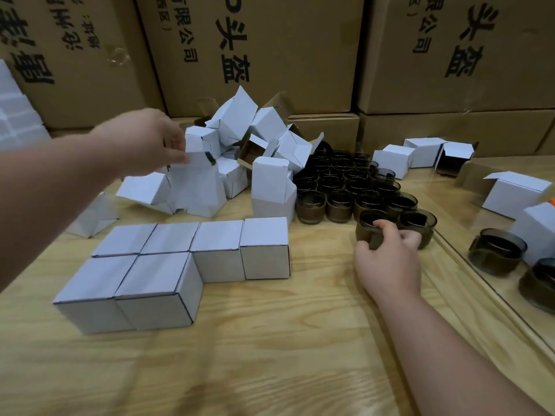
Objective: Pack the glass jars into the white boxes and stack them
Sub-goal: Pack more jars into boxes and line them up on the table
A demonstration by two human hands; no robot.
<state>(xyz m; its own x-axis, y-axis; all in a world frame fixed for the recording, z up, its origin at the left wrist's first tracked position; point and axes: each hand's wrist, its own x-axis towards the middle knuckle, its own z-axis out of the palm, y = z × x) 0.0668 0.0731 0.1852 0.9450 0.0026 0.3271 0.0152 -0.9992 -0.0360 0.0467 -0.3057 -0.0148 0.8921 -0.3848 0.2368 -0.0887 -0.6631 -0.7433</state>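
While six closed white boxes (168,265) sit in two rows on the near left of the bench (270,355), most of the work looks unfinished. Dozens of glass jars (354,184) stand clustered at the centre right, and a heap of unfilled boxes (252,139) lies at the far left, near the brown cartons (255,49). The left hand (150,142) pinches the flap of one unfilled box (199,175) in the heap; the right hand (387,253) curls its fingers round the nearest jar (368,226). Nothing is stacked in a second layer yet.
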